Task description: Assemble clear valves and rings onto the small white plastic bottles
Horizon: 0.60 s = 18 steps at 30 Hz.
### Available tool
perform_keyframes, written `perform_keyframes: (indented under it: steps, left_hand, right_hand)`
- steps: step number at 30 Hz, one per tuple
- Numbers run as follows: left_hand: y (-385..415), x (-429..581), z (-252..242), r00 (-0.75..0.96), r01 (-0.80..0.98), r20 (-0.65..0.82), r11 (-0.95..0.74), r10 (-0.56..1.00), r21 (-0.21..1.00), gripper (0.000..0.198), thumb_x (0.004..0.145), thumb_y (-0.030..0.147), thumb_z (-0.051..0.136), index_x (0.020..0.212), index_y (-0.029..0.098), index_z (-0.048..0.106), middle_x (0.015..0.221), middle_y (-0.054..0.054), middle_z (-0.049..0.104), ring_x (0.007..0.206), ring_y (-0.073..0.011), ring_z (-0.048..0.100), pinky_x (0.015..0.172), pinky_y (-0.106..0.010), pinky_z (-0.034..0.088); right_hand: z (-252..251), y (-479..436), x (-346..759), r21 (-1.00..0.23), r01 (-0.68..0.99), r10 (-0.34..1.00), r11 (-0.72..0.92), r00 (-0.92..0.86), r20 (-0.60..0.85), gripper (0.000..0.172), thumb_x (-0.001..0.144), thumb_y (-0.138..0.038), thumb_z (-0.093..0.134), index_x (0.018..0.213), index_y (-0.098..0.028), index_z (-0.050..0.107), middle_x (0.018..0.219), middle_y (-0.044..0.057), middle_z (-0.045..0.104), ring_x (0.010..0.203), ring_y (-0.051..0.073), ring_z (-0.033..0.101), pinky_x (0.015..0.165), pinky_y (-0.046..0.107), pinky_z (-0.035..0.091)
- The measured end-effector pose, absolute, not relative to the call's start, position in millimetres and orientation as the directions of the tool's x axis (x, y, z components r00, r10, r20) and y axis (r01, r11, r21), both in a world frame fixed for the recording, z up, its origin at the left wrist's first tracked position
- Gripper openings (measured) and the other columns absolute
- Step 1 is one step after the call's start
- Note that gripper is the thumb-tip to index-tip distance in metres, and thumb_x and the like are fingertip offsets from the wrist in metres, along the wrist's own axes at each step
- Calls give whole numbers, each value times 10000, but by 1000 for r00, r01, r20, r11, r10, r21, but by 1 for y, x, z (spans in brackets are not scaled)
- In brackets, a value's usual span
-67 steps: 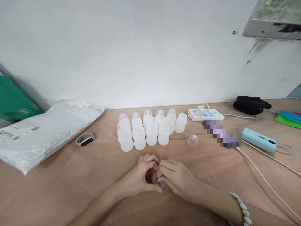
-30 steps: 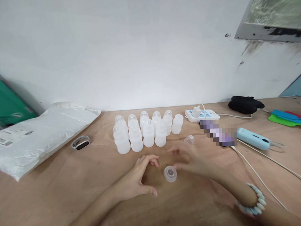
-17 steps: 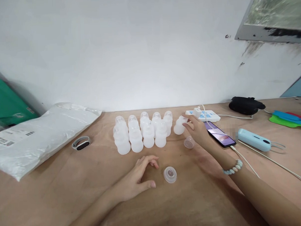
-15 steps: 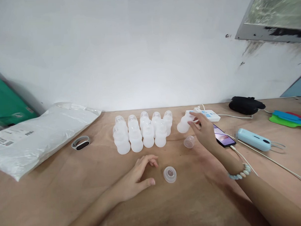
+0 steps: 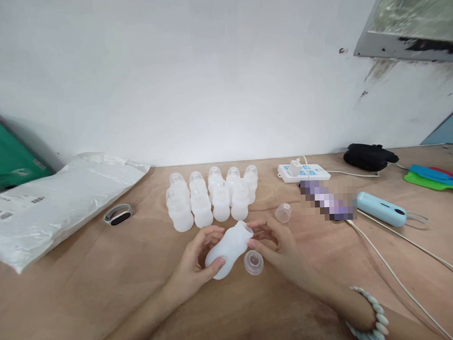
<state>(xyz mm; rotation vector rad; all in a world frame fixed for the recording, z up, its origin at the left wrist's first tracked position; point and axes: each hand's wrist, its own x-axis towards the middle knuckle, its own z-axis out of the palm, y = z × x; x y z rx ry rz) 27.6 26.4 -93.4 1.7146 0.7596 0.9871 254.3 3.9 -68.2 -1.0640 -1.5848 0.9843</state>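
A white translucent baby bottle (image 5: 229, 250), uncapped, is tilted above the tabletop with its open mouth up to the right. My left hand (image 5: 200, 262) is wrapped round its lower body. At the neck, the fingers and thumb of my right hand (image 5: 275, 242) pinch the rim. Just below the neck lies a clear nipple with its collar ring (image 5: 254, 263), touched by neither hand. A clear cap (image 5: 283, 213) rests on its side beyond my right hand. Several capped baby bottles (image 5: 201, 209) stand grouped behind my left hand.
A white plastic parcel (image 5: 75, 195) and a wristband (image 5: 118, 215) lie to the left. On the right are a power strip (image 5: 316, 172), a blurred-out phone (image 5: 326, 200), a light blue device (image 5: 381, 209), cables, a black pouch (image 5: 370, 157) and coloured flat pieces (image 5: 431, 176).
My right hand has brought the uncapped bottle from beside the power strip to the front middle. My left hand, empty before, has closed round its body.
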Motion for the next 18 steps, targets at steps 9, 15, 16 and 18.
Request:
perform_keyframes:
  steps: [9, 15, 16, 18]
  left_hand:
    - [31, 27, -85, 329, 233, 272, -357, 904, 905, 258, 895, 354, 576, 1107, 208, 598, 1091, -72, 693, 998, -249, 634, 886, -350, 497]
    - [31, 25, -84, 308, 319, 243, -341, 920, 884, 285, 909, 403, 531, 1095, 217, 640, 1159, -80, 695, 1089, -288, 619, 963, -395, 473]
    - [30, 24, -84, 313, 322, 237, -338, 920, 884, 288, 915, 408, 525, 1098, 220, 642, 1164, -78, 695, 1096, -288, 618, 970, -397, 471]
    - [30, 24, -84, 327, 321, 232, -339, 916, 884, 286, 922, 409, 520, 1105, 227, 642, 1165, -72, 696, 1109, -286, 616, 979, -394, 468]
  right_hand:
    - [-63, 13, 275, -483, 718, 832, 501, -554, 39, 208, 737, -285, 775, 864, -199, 633, 890, 12, 641, 733, 173, 608, 646, 289, 472]
    - [-57, 26, 294, -705, 522, 877, 481, -291, 383, 269, 832, -214, 664, 1097, -254, 648, 1088, 50, 684, 969, 207, 651, 776, 332, 565]
    - [-55, 27, 296, -725, 481, 870, 492, -271, 411, 296, 840, -231, 667, 1133, -270, 642, 1134, 53, 679, 1016, 216, 649, 801, 350, 576]
    - [-53, 25, 297, -724, 431, 842, 539, -304, 446, 308, 846, -246, 682, 1149, -286, 645, 1159, 56, 682, 1057, 227, 653, 826, 374, 589]
